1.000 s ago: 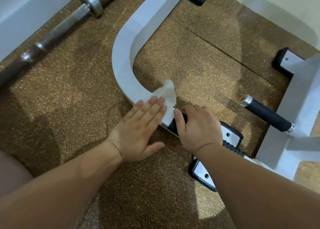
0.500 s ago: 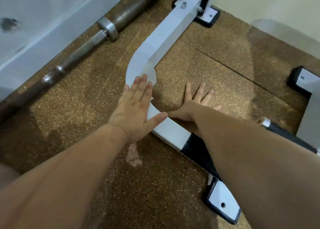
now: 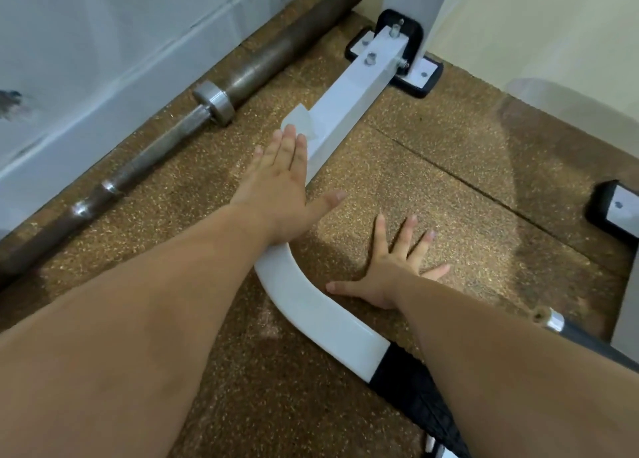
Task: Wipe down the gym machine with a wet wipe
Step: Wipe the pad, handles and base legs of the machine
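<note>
The gym machine's white curved base bar (image 3: 311, 305) runs along the floor from near me up to a bolted joint at the back. My left hand (image 3: 280, 181) lies flat on the bar's straight stretch, fingers straight, pressing the white wet wipe (image 3: 300, 125); only the wipe's far edge shows past my fingertips. My right hand (image 3: 394, 271) rests flat with spread fingers on the speckled brown floor mat (image 3: 449, 188), just right of the bar's curve, and holds nothing.
A rusty steel barbell (image 3: 193, 115) lies along the pale wall on the left. Black-and-white machine feet sit at the back (image 3: 420, 73) and at the right edge (image 3: 619, 212). A black grip sleeve (image 3: 408, 388) covers the bar's near end.
My left hand has slid the wipe along the bar from the curve up the straight stretch. My right hand left the black end and now lies flat on the mat.
</note>
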A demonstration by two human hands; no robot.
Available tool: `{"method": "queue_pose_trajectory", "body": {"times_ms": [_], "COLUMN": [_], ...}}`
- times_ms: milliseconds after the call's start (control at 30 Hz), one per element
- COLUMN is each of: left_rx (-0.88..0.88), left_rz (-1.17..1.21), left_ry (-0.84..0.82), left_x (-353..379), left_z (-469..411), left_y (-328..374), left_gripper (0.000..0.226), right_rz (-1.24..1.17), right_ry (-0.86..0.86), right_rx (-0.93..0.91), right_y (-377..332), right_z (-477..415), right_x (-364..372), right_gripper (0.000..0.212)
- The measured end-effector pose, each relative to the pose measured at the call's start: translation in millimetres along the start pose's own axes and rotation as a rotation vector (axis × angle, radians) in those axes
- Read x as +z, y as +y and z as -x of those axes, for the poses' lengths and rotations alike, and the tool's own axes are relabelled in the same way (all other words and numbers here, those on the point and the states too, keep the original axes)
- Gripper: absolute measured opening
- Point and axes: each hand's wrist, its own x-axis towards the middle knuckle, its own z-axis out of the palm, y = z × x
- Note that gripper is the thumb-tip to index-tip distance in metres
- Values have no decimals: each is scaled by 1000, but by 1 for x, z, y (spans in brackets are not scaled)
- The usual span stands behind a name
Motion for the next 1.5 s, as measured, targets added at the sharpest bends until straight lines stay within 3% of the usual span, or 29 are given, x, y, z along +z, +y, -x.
{"method": "queue_pose_trajectory", "body": {"times_ms": [267,667,1100,1300,1500], "left_rx": [51,166,221,207,167], "left_rz": [-20,-150,-179,-150,-163], "left_ry": [-2,68,37,54,36], "left_x": [23,-7,-14,-13,-13], "left_z": [44,-51,-64,-64,-67], "left_y": [-3,5,7,6,9], "left_gripper": [108,123,127,127,124], "right_rz": [15,2,-44,-64,-72], "right_ry": [-6,-11,-40,292,62], "right_rx": [-13,-15,9,-50,4], "right_y": [1,2,0,-17,-18], "right_z": [0,-1,2,-17,-60], "right_x": [-1,-1,-5,-46,-89], "right_gripper": [159,156,156,145,170]}}
